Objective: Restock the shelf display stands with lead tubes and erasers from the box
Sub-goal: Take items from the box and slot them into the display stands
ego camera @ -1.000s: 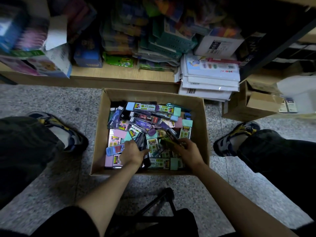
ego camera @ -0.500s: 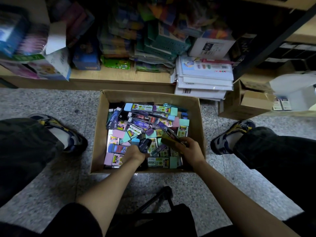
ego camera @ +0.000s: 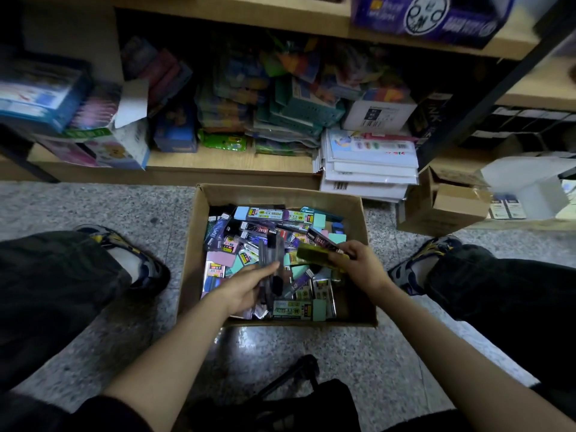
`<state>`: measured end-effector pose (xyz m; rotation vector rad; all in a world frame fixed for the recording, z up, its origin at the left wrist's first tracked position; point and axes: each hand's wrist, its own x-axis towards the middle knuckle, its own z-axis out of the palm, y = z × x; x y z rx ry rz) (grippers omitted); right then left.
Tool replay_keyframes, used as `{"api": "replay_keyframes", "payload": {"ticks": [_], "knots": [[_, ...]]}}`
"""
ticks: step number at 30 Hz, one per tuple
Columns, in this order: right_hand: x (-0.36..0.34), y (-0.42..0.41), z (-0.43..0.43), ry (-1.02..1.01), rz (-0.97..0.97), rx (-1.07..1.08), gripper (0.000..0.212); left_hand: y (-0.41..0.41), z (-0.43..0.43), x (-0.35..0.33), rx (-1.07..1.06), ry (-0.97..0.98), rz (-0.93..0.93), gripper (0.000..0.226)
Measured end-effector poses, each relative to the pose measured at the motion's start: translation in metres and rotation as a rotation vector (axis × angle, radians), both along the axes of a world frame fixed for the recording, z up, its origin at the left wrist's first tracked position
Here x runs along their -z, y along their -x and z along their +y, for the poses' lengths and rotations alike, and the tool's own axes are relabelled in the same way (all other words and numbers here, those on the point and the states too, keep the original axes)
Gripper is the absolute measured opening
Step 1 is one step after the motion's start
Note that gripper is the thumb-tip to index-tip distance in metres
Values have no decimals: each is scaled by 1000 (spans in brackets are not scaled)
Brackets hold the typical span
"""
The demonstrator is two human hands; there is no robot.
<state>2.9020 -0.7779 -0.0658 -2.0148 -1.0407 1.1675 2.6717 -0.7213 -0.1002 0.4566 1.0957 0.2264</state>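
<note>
An open cardboard box (ego camera: pixel 193 244) sits on the floor between my feet, filled with several lead tubes and pastel erasers (ego camera: pixel 274 215). My left hand (ego camera: pixel 246 288) is raised over the box and grips a bundle of dark lead tubes (ego camera: pixel 271 254) that stand upright. My right hand (ego camera: pixel 358 266) holds an olive-yellow pack (ego camera: pixel 311 252) together with a dark tube, above the right side of the box.
A low wooden shelf (ego camera: pixel 218 163) behind the box carries stationery packs and a stack of white packets (ego camera: pixel 371 169). A smaller cardboard box (ego camera: pixel 442 207) stands at the right. My shoes (ego camera: pixel 124 254) flank the box on a speckled floor.
Both hands have risen out of the pile. The left hand now holds a bundle of dark tubes upright; the right hand has lifted the olive pack. The camera tilted up towards the shelf.
</note>
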Motion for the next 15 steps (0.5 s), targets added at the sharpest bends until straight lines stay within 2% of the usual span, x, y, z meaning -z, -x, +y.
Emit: {"api": "replay_keyframes", "payload": {"ticks": [2,6,11,13,15], "knots": [[-20,-8,8,-9,4,-66,10,-5,7,-14,-22,-26,-62,41],[-68,-22,28,-27,4,-237,7,-13,27,-52,40,-188,-4,42],[-135,-31,60,-37,-84,-437,8,-18,54,-116,160,-503,83,7],[-163,-29,74,-49,-138,-541,8,-20,63,-144,187,-680,146,16],[-190,-25,85,-51,-183,-660,9,-20,72,-174,246,-864,232,34]]}}
